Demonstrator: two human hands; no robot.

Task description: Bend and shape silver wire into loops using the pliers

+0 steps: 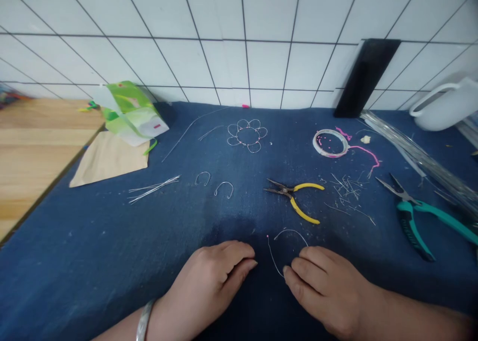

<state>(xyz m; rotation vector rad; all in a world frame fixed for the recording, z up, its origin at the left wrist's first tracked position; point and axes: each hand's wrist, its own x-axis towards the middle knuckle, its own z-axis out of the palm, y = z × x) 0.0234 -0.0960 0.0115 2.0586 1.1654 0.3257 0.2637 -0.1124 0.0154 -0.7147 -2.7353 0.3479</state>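
My right hand point(321, 286) rests on the blue cloth point(93, 241) with its fingers curled, pinching the end of a thin bent wire point(278, 249) that loops up to a small pink bead at its tip. My left hand point(211, 281) lies beside it, fingers curled loosely under, holding nothing that I can see; a silver bangle sits on that wrist. Just beyond the hands lie yellow-handled pliers point(297, 196). A finished wire flower point(247, 134) lies further back in the middle.
Teal-handled pliers point(414, 214) lie at the right. Two small wire arches point(212, 184), a bundle of straight wires point(153, 188), wire offcuts point(347, 189), a tape roll with pink strands point(330, 143), a green bag point(130, 112), brown paper and a white jug point(444, 104) surround them. A wooden table adjoins left.
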